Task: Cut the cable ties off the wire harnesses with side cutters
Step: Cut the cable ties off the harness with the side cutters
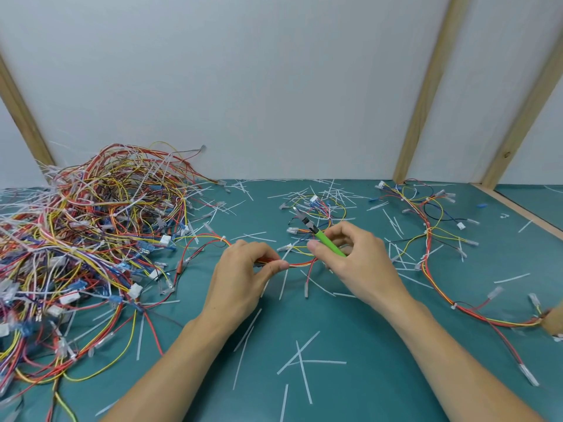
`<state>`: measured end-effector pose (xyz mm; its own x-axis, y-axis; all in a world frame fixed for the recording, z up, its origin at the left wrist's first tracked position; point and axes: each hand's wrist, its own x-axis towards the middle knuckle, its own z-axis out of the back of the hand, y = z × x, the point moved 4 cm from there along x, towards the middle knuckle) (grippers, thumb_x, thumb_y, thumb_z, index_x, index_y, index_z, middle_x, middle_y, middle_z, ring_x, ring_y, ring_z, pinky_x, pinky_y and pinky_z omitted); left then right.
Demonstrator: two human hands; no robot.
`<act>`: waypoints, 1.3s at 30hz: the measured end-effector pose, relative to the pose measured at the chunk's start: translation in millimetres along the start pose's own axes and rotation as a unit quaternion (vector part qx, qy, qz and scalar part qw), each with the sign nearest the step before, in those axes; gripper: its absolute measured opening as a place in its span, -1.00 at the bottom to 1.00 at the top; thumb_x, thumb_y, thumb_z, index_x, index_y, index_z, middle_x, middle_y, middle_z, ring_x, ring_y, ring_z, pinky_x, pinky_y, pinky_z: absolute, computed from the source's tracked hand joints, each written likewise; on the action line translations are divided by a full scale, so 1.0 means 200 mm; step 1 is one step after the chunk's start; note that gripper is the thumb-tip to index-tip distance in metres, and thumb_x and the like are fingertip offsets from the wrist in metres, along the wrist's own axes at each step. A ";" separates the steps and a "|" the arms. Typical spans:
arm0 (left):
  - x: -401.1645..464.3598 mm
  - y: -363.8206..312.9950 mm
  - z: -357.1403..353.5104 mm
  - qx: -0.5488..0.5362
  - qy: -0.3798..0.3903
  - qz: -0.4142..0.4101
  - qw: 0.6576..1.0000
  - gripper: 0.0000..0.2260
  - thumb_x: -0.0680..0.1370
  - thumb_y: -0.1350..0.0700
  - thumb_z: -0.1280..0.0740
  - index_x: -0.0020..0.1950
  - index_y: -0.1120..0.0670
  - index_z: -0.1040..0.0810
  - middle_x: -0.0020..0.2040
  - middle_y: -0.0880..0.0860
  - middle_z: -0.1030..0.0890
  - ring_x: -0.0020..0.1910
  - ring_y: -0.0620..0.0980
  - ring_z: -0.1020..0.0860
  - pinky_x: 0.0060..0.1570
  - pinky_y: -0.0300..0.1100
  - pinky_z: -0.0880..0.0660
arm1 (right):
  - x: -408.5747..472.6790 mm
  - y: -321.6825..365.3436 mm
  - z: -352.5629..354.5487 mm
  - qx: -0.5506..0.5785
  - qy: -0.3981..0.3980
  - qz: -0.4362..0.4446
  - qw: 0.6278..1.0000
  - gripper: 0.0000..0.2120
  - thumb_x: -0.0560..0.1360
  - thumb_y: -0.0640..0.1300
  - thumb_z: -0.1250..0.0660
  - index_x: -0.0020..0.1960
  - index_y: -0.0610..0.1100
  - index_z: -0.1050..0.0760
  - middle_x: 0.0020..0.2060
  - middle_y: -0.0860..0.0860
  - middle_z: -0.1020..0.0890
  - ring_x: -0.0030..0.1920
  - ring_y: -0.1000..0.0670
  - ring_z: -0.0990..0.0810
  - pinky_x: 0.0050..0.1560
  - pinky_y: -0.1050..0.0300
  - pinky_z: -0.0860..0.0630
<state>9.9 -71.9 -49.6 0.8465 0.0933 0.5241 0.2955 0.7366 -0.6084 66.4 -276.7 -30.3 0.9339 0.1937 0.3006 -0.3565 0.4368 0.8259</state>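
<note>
both hands busy mid-desk: left hand (243, 269) pinches a thin red-yellow wire harness (300, 264), right hand (353, 254) grips green-handled cutters (320, 234), handles half hidden. can't make out any tie there.

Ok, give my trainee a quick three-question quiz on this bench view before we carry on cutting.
1. True or false: the right hand holds the green-handled side cutters.
2. Where is the big pile of wire harnesses? A) near the person's left arm B) near the right arm C) on the wall
3. Fill in: the left hand pinches a bundle of ____ wires.

Key: 1 true. 2 A. 3 red; yellow ones run alongside. White cut tie strips litter the green mat.
</note>
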 end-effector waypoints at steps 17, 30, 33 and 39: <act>0.02 0.02 0.04 0.092 -0.004 -0.027 0.995 -0.96 0.54 0.05 -0.45 -0.10 -0.05 -0.64 -0.17 -0.20 -0.53 -0.01 -0.11 -0.43 0.51 -0.05 -0.02 | 0.02 -0.04 0.00 -0.113 0.049 0.059 0.991 -0.61 0.35 0.43 -0.38 -0.07 0.14 -0.53 -0.15 0.25 -0.67 -0.08 0.17 -0.62 -0.02 0.13 -0.54; 0.01 0.08 0.05 -0.062 -0.042 0.081 0.994 -0.86 0.58 0.04 -0.41 -0.19 -0.03 -0.65 -0.26 -0.08 -0.62 -0.20 0.02 -0.56 -0.10 0.00 -0.50 | 0.04 -0.09 0.04 -0.139 0.047 0.056 0.988 -0.59 0.31 0.43 -0.48 -0.01 0.20 -0.62 -0.08 0.36 -0.66 0.05 0.27 -0.60 0.11 0.15 -0.53; 0.01 0.08 0.04 -0.060 -0.025 0.098 0.993 -0.81 0.59 0.01 -0.39 -0.22 -0.02 -0.62 -0.32 -0.04 -0.60 -0.26 0.03 -0.53 -0.17 -0.04 -0.46 | 0.03 -0.08 0.04 -0.140 0.043 0.062 0.987 -0.53 0.27 0.50 -0.42 -0.01 0.20 -0.62 -0.09 0.35 -0.67 0.02 0.26 -0.60 0.07 0.18 -0.52; 0.00 0.06 0.01 -0.045 0.010 0.093 0.995 -0.81 0.63 0.03 -0.35 -0.18 0.00 -0.59 -0.35 -0.10 -0.52 -0.31 -0.10 -0.42 -0.26 -0.17 -0.30 | 0.03 -0.07 0.00 -0.128 0.006 0.044 0.991 -0.54 0.33 0.50 -0.30 -0.13 0.13 -0.59 -0.23 0.30 -0.66 -0.14 0.21 -0.60 -0.12 0.18 -0.48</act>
<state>12.7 -60.6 -55.5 0.8988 0.2080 0.3859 0.1708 0.6445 -0.7453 75.7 -280.7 -40.0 0.8993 0.2505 0.3585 -0.4329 0.6258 0.6488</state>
